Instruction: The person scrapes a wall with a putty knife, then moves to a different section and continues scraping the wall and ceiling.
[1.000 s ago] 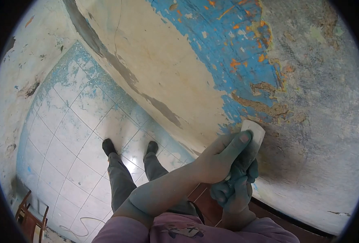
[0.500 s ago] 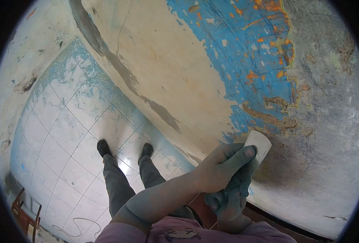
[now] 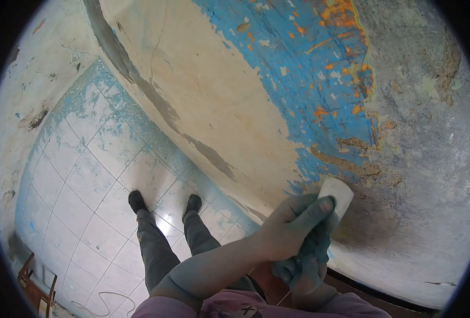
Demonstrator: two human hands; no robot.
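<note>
A scraper with a wide pale blade [image 3: 338, 194] is against or just over the wall, at the lower end of the blue paint patch [image 3: 304, 90]. My left hand [image 3: 288, 225] is closed on it, with the thumb pressed on the blade's near part. Below and partly behind it, my right hand [image 3: 305, 273] is wrapped round the lower part of the tool, which the fingers mostly hide. Greenish dust coats both hands. Bare grey plaster [image 3: 420, 159] lies right of the blue patch, and cream wall [image 3: 219, 90] lies left of it.
My feet in dark socks stand on the white tiled floor [image 3: 99, 185], which is speckled with blue paint flakes. A wooden chair [image 3: 36, 289] and a thin cable [image 3: 105, 305] are at the lower left. A dark edge runs along the wall's lower right.
The view has shifted slightly. The scraper blade and both hands sit a little lower on the wall than a second ago, and the blade's angle has changed. Both hands keep their hold.
</note>
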